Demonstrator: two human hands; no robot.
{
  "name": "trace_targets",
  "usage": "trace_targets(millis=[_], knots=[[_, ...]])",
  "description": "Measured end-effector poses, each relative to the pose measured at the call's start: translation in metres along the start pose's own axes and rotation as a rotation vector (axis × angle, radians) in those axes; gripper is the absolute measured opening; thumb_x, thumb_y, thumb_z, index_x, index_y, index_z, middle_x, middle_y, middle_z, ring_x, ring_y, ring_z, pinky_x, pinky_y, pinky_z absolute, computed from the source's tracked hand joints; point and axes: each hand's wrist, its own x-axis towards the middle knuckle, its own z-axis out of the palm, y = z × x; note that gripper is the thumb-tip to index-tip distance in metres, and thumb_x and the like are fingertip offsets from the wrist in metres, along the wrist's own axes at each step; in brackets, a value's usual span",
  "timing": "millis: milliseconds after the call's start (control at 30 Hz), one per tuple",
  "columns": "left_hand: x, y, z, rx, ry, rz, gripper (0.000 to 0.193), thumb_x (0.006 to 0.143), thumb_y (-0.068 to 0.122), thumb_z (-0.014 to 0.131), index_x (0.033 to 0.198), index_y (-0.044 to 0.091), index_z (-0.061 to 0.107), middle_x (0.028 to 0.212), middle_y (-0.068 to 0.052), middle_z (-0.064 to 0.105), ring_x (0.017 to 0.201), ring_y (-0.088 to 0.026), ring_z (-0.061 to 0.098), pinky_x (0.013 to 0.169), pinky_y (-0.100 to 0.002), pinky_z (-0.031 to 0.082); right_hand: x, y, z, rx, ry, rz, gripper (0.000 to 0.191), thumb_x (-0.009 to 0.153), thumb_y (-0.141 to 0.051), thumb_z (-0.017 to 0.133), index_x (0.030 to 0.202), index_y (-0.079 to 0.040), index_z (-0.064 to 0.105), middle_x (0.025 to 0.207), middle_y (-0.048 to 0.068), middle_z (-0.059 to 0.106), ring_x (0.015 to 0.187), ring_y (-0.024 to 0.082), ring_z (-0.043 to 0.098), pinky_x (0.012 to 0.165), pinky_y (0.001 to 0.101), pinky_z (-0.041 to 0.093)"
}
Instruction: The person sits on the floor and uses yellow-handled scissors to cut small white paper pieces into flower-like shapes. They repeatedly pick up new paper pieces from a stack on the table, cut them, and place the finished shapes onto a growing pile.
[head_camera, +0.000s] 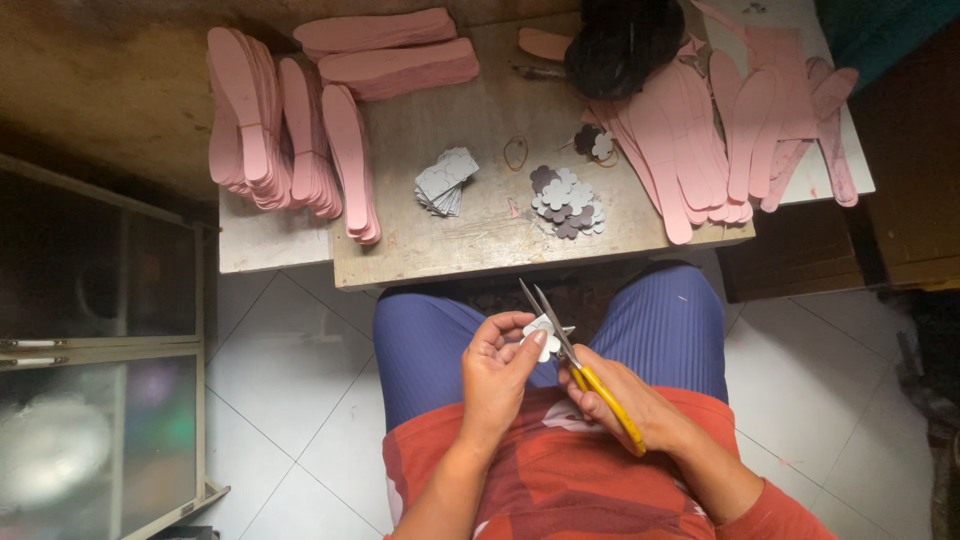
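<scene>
Lower centre of the frame, over your lap: your left hand pinches a small white cut-out piece, its shape partly hidden by your fingers. Your right hand grips yellow-handled scissors, blades slightly parted at the piece; the handle loops are covered by your palm. Upper centre: wooden table with grey flower-shaped cut-outs and a stack of grey cards. Upper left and right: pink insole stacks, some cut off at the frame top.
</scene>
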Motion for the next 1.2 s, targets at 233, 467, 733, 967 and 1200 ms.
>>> trace_targets(millis=[233,467,733,967,1200], knots=[[-0.003,0.002,0.001,0.025,-0.048,-0.038,0.022,0.093,-0.004,0.070,0.114,-0.006,0.064,0.103,-0.012,0.073,0.086,-0.010,0.070,0.076,-0.022,0.057,-0.003,0.005,-0.001,-0.067,0.003,-0.057,0.084,0.092,-0.075,0.040,0.133,-0.002,0.044,0.087,0.005,0.052,0.071,0.018,0.048,0.065,0.0317,0.047],[0.000,0.002,-0.003,0.023,-0.045,-0.027,0.025,0.092,-0.003,0.071,0.116,-0.006,0.065,0.103,-0.012,0.074,0.087,-0.009,0.069,0.076,-0.021,0.056,-0.002,0.002,-0.003,-0.050,-0.017,-0.067,0.078,0.093,-0.077,0.040,0.118,-0.003,0.048,0.087,0.005,0.049,0.072,0.017,0.046,0.065,0.0314,0.046],[0.003,0.004,-0.009,0.059,-0.027,-0.022,0.027,0.091,-0.002,0.072,0.117,-0.005,0.066,0.102,-0.011,0.074,0.086,-0.008,0.069,0.076,-0.021,0.056,-0.001,-0.004,-0.004,-0.012,-0.033,0.013,0.077,0.088,-0.080,0.045,0.107,-0.006,0.050,0.079,0.003,0.049,0.062,0.014,0.047,0.056,0.0296,0.046],[0.006,0.009,-0.012,0.069,-0.040,-0.031,0.035,0.089,-0.003,0.073,0.121,-0.004,0.060,0.099,-0.010,0.074,0.085,-0.009,0.069,0.075,-0.021,0.056,0.001,-0.005,-0.004,-0.004,-0.036,0.018,0.078,0.085,-0.084,0.045,0.100,-0.007,0.051,0.073,0.003,0.052,0.058,0.014,0.050,0.052,0.0298,0.046],[0.007,0.016,-0.016,0.086,-0.063,-0.037,0.039,0.089,-0.002,0.074,0.125,-0.004,0.058,0.098,-0.010,0.074,0.085,-0.010,0.068,0.076,-0.021,0.056,0.001,-0.008,-0.007,-0.061,-0.042,0.016,0.077,0.085,-0.084,0.045,0.096,-0.008,0.051,0.068,0.004,0.052,0.055,0.015,0.051,0.052,0.0311,0.045]])
